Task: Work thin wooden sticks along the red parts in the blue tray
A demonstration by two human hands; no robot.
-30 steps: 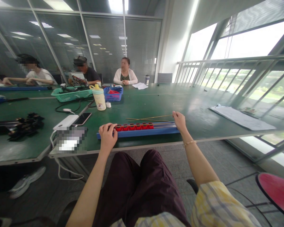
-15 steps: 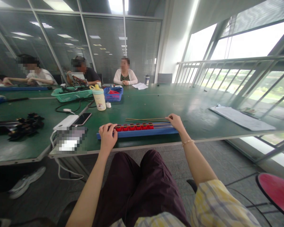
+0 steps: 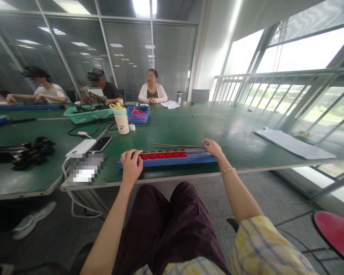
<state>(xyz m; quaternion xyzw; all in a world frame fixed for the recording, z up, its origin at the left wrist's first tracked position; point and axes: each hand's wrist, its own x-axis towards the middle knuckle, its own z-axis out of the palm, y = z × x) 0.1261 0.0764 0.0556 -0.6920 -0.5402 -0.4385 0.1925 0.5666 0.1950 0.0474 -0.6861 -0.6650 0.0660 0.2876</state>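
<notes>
A long blue rail (image 3: pixel 172 162) lies along the table's near edge, with a row of several red blocks (image 3: pixel 167 153) seated in its left half. My left hand (image 3: pixel 132 164) is curled over the rail's left end, thumb on the near side beside the first red block; its fingertips are partly hidden. At the right end, my right hand (image 3: pixel 213 147) pinches a thin tan stick (image 3: pixel 196 150) that runs along the rail over the red blocks. Behind the rail lie more thin sticks (image 3: pixel 174 145), whose right ends reach my right fingers.
Left of the rail are a phone (image 3: pixel 101 144), a white power bank (image 3: pixel 80 148) and a cable. Farther back stand a cup (image 3: pixel 121 120), a green basket (image 3: pixel 87 114) and a blue basket (image 3: pixel 138 115). Papers (image 3: pixel 294 143) lie at right. Several people sit across the table.
The whole view has shifted slightly. Both hands keep nearly the same places on the rail and stick.
</notes>
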